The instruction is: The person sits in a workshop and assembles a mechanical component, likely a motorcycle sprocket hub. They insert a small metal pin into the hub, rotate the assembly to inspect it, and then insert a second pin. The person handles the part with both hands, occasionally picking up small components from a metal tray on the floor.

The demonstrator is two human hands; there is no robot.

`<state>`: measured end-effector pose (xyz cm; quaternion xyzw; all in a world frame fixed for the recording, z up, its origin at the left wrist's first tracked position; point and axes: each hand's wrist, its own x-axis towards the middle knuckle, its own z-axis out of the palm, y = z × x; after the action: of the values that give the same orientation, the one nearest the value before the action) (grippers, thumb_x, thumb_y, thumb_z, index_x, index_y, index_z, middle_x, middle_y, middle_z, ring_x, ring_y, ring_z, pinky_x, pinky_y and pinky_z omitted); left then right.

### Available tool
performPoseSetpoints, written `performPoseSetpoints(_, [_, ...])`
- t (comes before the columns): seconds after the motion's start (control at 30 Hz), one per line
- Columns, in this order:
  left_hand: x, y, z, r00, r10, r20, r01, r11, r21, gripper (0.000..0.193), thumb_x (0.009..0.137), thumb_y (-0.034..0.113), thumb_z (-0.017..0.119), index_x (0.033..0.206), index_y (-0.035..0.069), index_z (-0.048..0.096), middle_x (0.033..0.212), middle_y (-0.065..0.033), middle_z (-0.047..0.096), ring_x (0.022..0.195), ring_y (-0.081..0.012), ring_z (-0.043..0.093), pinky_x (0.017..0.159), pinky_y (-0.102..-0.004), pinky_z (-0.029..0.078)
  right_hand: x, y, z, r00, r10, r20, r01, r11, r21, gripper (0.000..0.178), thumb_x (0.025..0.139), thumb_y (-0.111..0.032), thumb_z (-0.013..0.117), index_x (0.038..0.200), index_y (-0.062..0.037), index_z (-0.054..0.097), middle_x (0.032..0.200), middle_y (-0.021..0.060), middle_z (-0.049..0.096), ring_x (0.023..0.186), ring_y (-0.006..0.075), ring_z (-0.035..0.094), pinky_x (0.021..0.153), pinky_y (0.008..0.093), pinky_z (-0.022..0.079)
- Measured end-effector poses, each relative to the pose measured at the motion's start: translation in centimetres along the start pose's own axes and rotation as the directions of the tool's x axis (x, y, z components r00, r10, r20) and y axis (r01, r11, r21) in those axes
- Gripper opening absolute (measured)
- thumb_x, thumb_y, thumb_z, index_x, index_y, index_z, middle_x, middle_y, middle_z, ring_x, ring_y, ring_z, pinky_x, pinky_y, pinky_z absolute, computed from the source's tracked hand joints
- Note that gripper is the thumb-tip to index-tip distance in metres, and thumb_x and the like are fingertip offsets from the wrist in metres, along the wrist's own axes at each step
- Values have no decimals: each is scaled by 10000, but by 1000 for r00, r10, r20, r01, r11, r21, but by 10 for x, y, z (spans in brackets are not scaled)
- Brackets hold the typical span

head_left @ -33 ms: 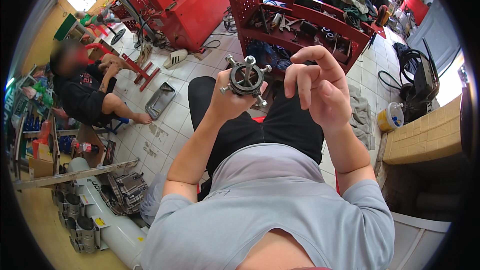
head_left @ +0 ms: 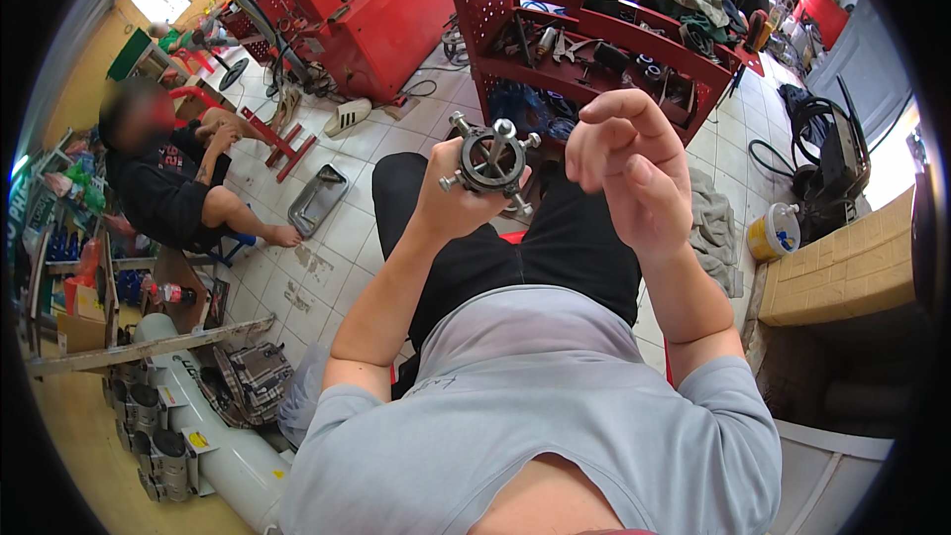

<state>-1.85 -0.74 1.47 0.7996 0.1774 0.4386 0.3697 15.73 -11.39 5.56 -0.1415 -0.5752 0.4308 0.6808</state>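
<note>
In front of my lap, my left hand is closed around a dark metal ring puller. Shiny bolts stick out around its ring, and a round-ended rod rises through the middle. The ring's open face is turned up toward me, while the lower part is hidden by my hand. Just to the right, my right hand is raised with its palm partly toward me. Its fingers are bent and somewhat blurred, the thumb stands apart, and nothing shows in it. A gap separates this hand from the puller.
Ahead stands a red tool cart loaded with wrenches, tools and rags. A seated person is at the left, near a metal tray on the tiled floor. A yellow bucket and grey cloth lie to the right.
The fingers of my right hand have curled in a little more. The puller has shifted very slightly in my left hand's grip, which stays closed.
</note>
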Motion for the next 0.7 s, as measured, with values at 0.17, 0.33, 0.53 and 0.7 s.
performPoseSetpoints(0.17, [2, 7, -2, 993, 21, 116, -22, 1000, 3, 202, 658, 110, 777, 799, 11, 671, 688, -82, 664, 584, -147, 600, 573, -290, 467, 6, 1, 16, 998, -27, -64, 2, 932, -362, 396, 841, 20, 590, 1225, -15, 497, 1202, 129, 602, 1094, 149, 572, 841, 272, 464])
performPoseSetpoints(0.33, [0, 4, -1, 987, -4, 158, 10, 999, -38, 250, 628, 116, 780, 823, 14, 662, 692, -72, 650, 589, -155, 587, 600, -293, 471, 3, 4, 21, 1000, -25, -6, 19, 892, -451, 389, 845, 72, 572, 1217, -27, 524, 1168, 93, 617, 1053, 108, 572, 821, 240, 439])
performPoseSetpoints(0.53, [-3, -3, 7, 989, 4, 144, 10, 996, -94, 292, 589, 95, 761, 841, 10, 639, 728, -91, 633, 630, -177, 589, 620, -302, 475, 6, 9, 16, 985, -164, 57, 162, 748, -644, 306, 822, 13, 647, 1121, -25, 595, 966, 55, 610, 832, 110, 558, 709, 240, 437])
performPoseSetpoints(0.7, [-6, -4, 7, 985, 9, 170, -7, 1000, -12, 304, 567, 101, 753, 838, 12, 646, 709, -103, 621, 634, -223, 594, 616, -324, 474, 4, 3, 20, 998, -60, 12, 53, 757, -651, 318, 781, 15, 704, 1084, 16, 608, 968, 60, 559, 831, 131, 496, 767, 245, 405])
